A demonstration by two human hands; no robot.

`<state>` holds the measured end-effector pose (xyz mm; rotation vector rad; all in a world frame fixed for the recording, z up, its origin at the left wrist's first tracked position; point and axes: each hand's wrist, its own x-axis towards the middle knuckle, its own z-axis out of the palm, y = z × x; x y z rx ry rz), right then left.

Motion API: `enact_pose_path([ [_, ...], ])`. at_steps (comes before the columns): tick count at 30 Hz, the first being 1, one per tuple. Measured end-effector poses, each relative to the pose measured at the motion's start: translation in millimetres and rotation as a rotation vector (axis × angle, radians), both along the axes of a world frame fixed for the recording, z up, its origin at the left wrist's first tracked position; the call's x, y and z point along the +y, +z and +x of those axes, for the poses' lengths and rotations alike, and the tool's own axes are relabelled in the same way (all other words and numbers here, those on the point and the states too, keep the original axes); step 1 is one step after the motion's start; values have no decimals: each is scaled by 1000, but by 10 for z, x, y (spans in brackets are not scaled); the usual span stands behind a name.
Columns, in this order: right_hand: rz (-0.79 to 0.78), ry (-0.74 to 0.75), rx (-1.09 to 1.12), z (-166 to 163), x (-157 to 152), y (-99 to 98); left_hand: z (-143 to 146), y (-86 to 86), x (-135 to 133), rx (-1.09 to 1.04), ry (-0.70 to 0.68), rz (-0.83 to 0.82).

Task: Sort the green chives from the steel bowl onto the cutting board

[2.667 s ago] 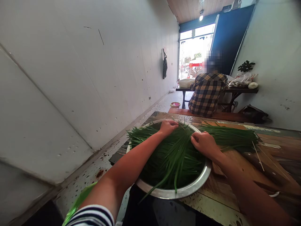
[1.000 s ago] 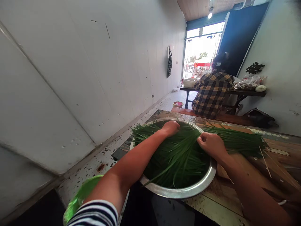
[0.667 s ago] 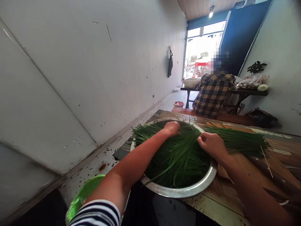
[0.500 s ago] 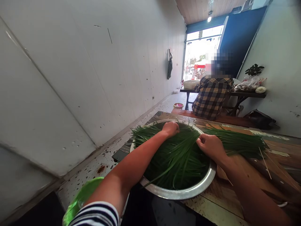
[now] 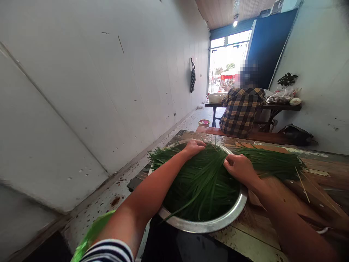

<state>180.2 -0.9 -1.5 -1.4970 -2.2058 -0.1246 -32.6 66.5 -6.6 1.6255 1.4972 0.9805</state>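
Observation:
A wide steel bowl (image 5: 218,222) sits on the left end of a worn wooden table (image 5: 313,196) and is full of long green chive leaves (image 5: 201,185). My left hand (image 5: 194,147) rests on the leaves at the bowl's far side, fingers curled down into them. At the bowl's right rim, my right hand (image 5: 239,168) is closed, pinching leaves. A long bundle of chives (image 5: 272,163) runs from that hand across the table to the right.
A white wall runs along the left. A green plastic bag (image 5: 89,233) lies by my left elbow. Beyond a wooden bench (image 5: 261,135), a person in a plaid shirt (image 5: 241,111) sits at another table with bags (image 5: 282,95). A small pink bowl (image 5: 204,122) stands on the floor.
Both hands stay on the chives in nearly the same spots. The leaves under them have shifted slightly, and my head has moved a little.

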Motion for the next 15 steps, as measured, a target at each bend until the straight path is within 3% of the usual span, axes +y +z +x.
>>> enact_pose_path([
  [5, -7, 5, -25, 3, 14, -25, 43, 38, -37, -87, 10, -38],
  [15, 3, 21, -30, 3, 9, -12, 40, -13, 13, -5, 7, 39],
])
